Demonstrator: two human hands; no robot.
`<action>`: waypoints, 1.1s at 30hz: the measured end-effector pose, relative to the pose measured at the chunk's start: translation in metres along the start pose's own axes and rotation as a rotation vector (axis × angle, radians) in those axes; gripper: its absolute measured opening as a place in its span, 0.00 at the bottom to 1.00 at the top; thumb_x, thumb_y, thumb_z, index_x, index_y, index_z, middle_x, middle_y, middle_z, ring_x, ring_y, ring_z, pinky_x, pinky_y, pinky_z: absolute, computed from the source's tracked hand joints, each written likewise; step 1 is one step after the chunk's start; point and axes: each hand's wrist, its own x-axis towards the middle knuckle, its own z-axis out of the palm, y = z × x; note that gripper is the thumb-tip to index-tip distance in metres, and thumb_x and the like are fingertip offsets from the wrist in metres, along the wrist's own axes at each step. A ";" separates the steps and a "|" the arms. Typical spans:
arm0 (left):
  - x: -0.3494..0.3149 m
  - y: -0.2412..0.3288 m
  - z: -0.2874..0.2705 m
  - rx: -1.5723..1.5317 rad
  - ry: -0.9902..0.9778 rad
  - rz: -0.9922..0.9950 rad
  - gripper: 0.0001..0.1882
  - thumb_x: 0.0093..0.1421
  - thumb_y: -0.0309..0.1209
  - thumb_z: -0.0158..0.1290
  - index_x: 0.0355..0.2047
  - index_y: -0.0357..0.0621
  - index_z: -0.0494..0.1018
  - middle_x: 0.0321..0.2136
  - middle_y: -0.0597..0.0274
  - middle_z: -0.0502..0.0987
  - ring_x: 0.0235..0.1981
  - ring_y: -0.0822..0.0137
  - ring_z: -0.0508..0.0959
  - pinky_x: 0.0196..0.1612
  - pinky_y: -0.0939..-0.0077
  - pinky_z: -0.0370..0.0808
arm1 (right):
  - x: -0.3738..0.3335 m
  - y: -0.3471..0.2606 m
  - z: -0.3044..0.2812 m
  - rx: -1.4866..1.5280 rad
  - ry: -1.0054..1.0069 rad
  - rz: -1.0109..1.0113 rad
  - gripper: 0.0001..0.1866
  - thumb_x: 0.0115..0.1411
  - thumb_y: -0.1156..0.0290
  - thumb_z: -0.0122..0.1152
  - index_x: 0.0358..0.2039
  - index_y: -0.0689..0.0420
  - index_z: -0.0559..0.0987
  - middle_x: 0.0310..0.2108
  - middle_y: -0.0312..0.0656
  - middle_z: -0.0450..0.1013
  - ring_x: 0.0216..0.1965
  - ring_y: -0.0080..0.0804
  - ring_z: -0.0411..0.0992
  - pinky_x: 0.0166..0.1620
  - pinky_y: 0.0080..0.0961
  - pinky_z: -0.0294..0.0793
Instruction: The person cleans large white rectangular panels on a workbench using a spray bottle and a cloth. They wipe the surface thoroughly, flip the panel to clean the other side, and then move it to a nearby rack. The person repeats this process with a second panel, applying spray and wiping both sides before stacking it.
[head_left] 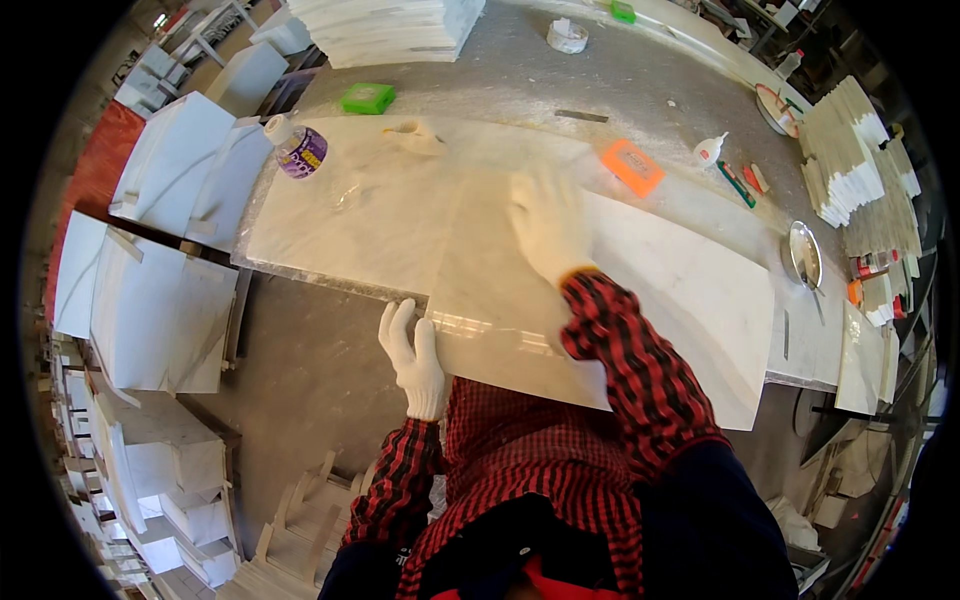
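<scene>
My left hand [412, 365], in a white knit glove, is at the left edge of a glossy pale stone slab [500, 300] that juts over the table's near side. Its fingers are stretched and apart, the thumb beside the edge. My right hand [548, 225], gloved too, lies palm down with fingers outstretched on the slab's upper part. Motion smears its fingertips, and what is under the palm is hidden. Another white slab [690, 300] lies to the right, and a wider cream slab [350, 215] to the left.
Across the worktable [480, 90] are a purple-labelled bottle [302, 153], a roll of tape [415, 137], a green box [368, 97], an orange box [632, 167], a small white squeeze bottle [710, 150] and a metal bowl [802, 255]. Stone slabs [850, 150] are stacked at right, white blocks [160, 310] at left.
</scene>
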 end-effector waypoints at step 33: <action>-0.068 0.018 -0.018 -0.943 -0.274 -0.717 0.41 0.73 0.61 0.30 0.74 0.44 0.46 0.71 0.46 0.53 0.70 0.42 0.58 0.71 0.48 0.56 | -0.229 0.346 -0.148 -0.645 -0.062 0.448 0.23 0.65 0.60 0.53 0.58 0.53 0.76 0.46 0.50 0.78 0.37 0.38 0.78 0.40 0.39 0.78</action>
